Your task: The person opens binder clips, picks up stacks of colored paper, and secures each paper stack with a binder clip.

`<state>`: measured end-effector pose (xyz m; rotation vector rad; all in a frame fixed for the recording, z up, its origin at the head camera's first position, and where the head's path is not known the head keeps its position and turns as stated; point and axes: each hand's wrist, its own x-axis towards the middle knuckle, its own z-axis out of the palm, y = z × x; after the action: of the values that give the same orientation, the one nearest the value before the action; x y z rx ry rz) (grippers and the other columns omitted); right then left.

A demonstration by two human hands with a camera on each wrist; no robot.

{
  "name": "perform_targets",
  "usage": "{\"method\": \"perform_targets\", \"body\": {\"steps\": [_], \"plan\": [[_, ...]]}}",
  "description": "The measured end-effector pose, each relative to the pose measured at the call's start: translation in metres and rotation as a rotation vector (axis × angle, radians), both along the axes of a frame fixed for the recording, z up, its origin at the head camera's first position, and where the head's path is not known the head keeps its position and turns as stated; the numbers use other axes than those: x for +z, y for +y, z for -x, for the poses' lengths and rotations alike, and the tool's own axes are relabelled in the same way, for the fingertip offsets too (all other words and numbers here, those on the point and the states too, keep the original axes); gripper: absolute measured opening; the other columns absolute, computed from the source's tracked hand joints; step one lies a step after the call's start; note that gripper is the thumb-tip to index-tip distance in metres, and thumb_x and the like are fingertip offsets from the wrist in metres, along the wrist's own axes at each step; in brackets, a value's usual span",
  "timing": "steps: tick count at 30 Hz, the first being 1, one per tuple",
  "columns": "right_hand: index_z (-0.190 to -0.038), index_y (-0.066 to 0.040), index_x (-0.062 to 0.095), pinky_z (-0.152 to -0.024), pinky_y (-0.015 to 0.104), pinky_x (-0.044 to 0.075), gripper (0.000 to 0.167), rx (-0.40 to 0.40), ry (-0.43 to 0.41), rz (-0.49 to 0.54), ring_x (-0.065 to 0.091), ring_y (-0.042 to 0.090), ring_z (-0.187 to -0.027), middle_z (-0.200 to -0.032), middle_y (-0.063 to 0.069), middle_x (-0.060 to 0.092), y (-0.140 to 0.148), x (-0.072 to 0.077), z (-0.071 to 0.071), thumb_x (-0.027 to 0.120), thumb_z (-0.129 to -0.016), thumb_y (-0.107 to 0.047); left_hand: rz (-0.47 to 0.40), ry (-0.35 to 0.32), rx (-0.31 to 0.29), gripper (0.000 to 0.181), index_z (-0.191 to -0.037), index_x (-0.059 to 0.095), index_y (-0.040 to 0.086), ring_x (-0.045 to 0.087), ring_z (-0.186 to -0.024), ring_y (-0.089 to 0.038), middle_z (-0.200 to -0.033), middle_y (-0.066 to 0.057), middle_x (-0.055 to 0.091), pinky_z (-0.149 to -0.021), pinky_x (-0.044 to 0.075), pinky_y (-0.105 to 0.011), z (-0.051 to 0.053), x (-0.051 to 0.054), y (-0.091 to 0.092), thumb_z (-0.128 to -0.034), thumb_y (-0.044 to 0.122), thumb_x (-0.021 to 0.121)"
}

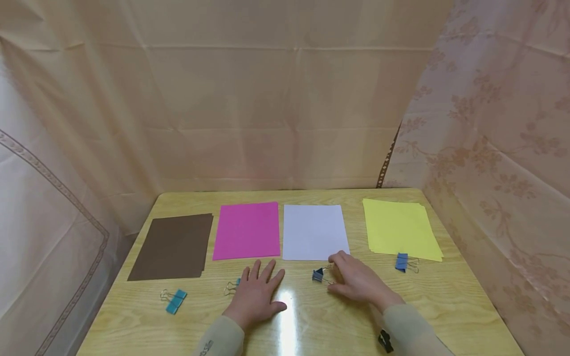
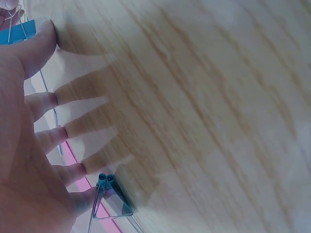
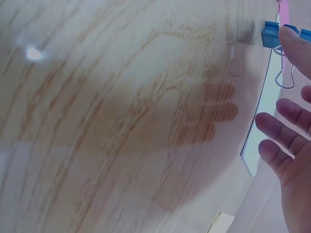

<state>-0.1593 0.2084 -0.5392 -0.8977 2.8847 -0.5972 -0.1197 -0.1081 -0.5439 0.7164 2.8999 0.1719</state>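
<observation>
My left hand (image 1: 256, 295) lies palm down with its fingers spread, partly covering a teal binder clip (image 2: 115, 196) beside the little finger. My right hand (image 1: 358, 279) reaches to a dark blue binder clip (image 1: 317, 275), thumb and fingers apart around its splayed wire handles. In the right wrist view the thumb overlaps this clip; whether it touches cannot be told. The clip stands just below the white paper stack (image 1: 315, 232). Above my left hand lies the pink paper stack (image 1: 247, 231).
A brown paper stack (image 1: 171, 247) lies at left, with a teal binder clip (image 1: 176, 301) below it. At right, a blue binder clip (image 1: 402, 262) touches the lower edge of the yellow paper stack (image 1: 401, 227). A black clip (image 1: 385, 341) is partly hidden by my right sleeve.
</observation>
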Motion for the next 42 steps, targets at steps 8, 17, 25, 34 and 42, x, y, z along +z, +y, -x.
{"method": "perform_targets", "body": {"steps": [8, 17, 25, 34, 42], "plan": [[-0.148, -0.008, 0.048, -0.096, 0.048, 0.053, 0.073, 0.054, 0.009, -0.021, 0.061, 0.025, -0.110, -0.130, 0.007, 0.058, -0.0008, 0.0007, -0.0015, 0.080, -0.088, -0.037, 0.001, -0.005, 0.000, 0.080, -0.157, 0.043, 0.024, 0.029, -0.148, -0.050, -0.165, -0.011, 0.032, -0.115, 0.028, -0.067, 0.0002, 0.0000, 0.0001, -0.0915, 0.068, 0.058], [-0.147, -0.007, 0.050, -0.101, 0.049, 0.050, 0.070, 0.073, 0.012, -0.043, 0.060, 0.027, -0.117, -0.132, 0.008, 0.059, -0.0023, -0.0006, -0.0012, 0.078, -0.090, -0.036, 0.005, 0.012, -0.004, 0.081, -0.156, 0.044, 0.024, 0.030, -0.147, -0.050, -0.165, -0.012, 0.033, -0.114, 0.029, -0.067, 0.0007, -0.0023, -0.0007, -0.0914, 0.069, 0.058], [-0.145, -0.007, 0.052, -0.100, 0.047, 0.051, 0.067, 0.094, 0.032, -0.055, 0.060, 0.024, -0.114, -0.129, 0.006, 0.061, -0.0031, 0.0007, -0.0010, 0.077, -0.090, -0.037, 0.002, 0.019, -0.003, 0.081, -0.156, 0.044, 0.024, 0.031, -0.147, -0.050, -0.164, -0.012, 0.034, -0.114, 0.030, -0.067, 0.0002, -0.0015, -0.0004, -0.0911, 0.069, 0.058], [-0.144, -0.008, 0.053, -0.101, 0.047, 0.050, 0.065, 0.091, 0.030, -0.077, 0.060, 0.024, -0.113, -0.127, 0.005, 0.062, -0.0047, -0.0013, -0.0010, 0.076, -0.091, -0.039, 0.004, 0.015, -0.002, 0.081, -0.156, 0.043, 0.024, 0.030, -0.147, -0.050, -0.164, -0.012, 0.033, -0.114, 0.029, -0.067, 0.0000, -0.0006, 0.0000, -0.0912, 0.069, 0.058], [-0.143, -0.007, 0.054, -0.100, 0.046, 0.051, 0.066, 0.090, 0.024, -0.080, 0.059, 0.024, -0.113, -0.127, 0.005, 0.062, -0.0052, -0.0033, -0.0006, 0.075, -0.091, -0.043, -0.003, 0.010, -0.004, 0.081, -0.156, 0.044, 0.024, 0.031, -0.147, -0.050, -0.164, -0.012, 0.033, -0.114, 0.029, -0.067, 0.0004, -0.0003, 0.0000, -0.0911, 0.069, 0.059]]}}
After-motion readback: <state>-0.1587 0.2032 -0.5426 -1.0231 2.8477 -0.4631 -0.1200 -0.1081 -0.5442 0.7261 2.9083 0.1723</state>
